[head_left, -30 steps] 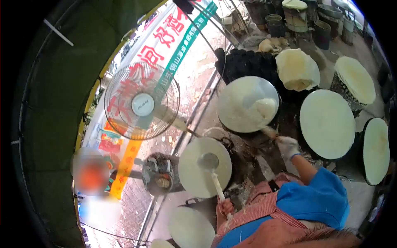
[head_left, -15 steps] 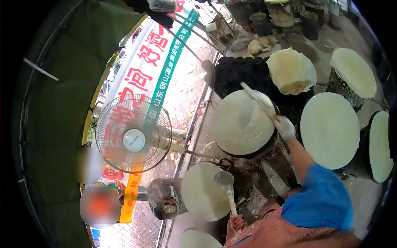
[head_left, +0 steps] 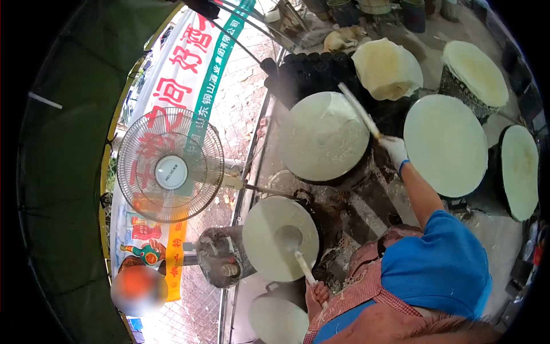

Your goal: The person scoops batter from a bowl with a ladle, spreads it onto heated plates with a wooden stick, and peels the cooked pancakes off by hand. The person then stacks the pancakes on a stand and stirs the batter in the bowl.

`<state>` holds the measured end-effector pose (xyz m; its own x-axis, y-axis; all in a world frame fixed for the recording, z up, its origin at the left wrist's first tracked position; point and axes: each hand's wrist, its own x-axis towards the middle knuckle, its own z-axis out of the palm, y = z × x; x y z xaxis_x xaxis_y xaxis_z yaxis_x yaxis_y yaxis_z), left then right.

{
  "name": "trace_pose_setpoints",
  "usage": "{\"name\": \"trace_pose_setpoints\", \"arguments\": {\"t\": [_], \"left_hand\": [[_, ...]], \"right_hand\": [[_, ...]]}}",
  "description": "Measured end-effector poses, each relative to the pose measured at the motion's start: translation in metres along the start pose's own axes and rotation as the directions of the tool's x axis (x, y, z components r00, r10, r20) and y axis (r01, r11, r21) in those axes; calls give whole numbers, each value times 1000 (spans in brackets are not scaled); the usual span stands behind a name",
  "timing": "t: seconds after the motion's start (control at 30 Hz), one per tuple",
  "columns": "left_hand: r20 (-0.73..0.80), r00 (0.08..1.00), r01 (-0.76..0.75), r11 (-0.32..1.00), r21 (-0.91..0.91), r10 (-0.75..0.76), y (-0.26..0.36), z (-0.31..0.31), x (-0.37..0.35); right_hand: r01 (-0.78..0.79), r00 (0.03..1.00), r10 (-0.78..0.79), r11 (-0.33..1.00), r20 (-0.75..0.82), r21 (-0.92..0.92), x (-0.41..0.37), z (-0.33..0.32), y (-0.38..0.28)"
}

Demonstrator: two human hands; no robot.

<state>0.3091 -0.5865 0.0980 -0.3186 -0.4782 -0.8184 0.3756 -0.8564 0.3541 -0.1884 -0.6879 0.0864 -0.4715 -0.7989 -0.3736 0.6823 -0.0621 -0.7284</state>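
Note:
My right hand [head_left: 393,151], in a white glove with a blue band at the wrist, is closed on a wooden scraper [head_left: 360,109]. The scraper slants along the right edge of a large round griddle [head_left: 321,143] coated with pale batter. My bare left hand [head_left: 318,293] grips the light handle of a ladle [head_left: 288,236]. The ladle's bowl sits over the middle of a second round pale surface [head_left: 258,252], closer to my body. Another pale round [head_left: 278,321] lies beside that one, below my left hand.
To the right stand more batter-coated rounds [head_left: 446,146], and a stack of large thin pancakes [head_left: 387,69] lies behind. A fan [head_left: 171,172] and a stove-like drum [head_left: 220,258] stand left, near a blurred person [head_left: 137,289]. A dog [head_left: 344,39] rests at the back.
The scraper has shifted right, from over the griddle to its edge. The ladle has moved from its round's edge to the middle. My view has tilted, so everything sits higher.

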Motion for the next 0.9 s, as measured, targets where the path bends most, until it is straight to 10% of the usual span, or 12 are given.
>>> {"name": "trace_pose_setpoints", "arguments": {"t": [0.13, 0.27, 0.37, 0.47, 0.5, 0.53, 0.57, 0.63, 0.73, 0.9], "left_hand": [[83, 996, 47, 961, -274, -25, -2, -22, 18], [243, 969, 152, 877, -456, -41, 6, -4, 14], [439, 896, 221, 930, -295, -74, 1, -60, 52], [231, 966, 134, 990, -54, -118, 20, -65, 78], [99, 986, 159, 911, -381, -131, 16, -70, 90], [-36, 989, 83, 744, -663, -142, 16, -48, 91], [15, 999, 34, 960, -279, -31, 29, -25, 98], [34, 996, 92, 960, -263, -86, 52, 24, 112], [182, 982, 9, 955, -297, 48, 77, 65, 149], [300, 947, -31, 959, -282, 119, 106, 179, 166]], "right_hand": [[25, 992, -84, 863, -94, -504, 19, -26, 139], [59, 998, -61, 678, 24, -733, 23, -37, 71], [279, 899, -439, 591, -11, -757, 85, -38, 15], [253, 845, -449, -146, 292, -956, 134, -27, 15], [182, 890, -333, -371, 313, -911, 127, -20, 15], [266, 876, -272, -414, 397, -870, 106, -19, 10], [356, 850, -204, -456, 485, -816, 90, -17, 5], [485, 762, -152, -511, 630, -710, 75, -21, -11], [371, 651, -570, -337, 501, -865, 92, -57, -8], [363, 762, -380, -420, 524, -832, 44, -64, 8]]}}
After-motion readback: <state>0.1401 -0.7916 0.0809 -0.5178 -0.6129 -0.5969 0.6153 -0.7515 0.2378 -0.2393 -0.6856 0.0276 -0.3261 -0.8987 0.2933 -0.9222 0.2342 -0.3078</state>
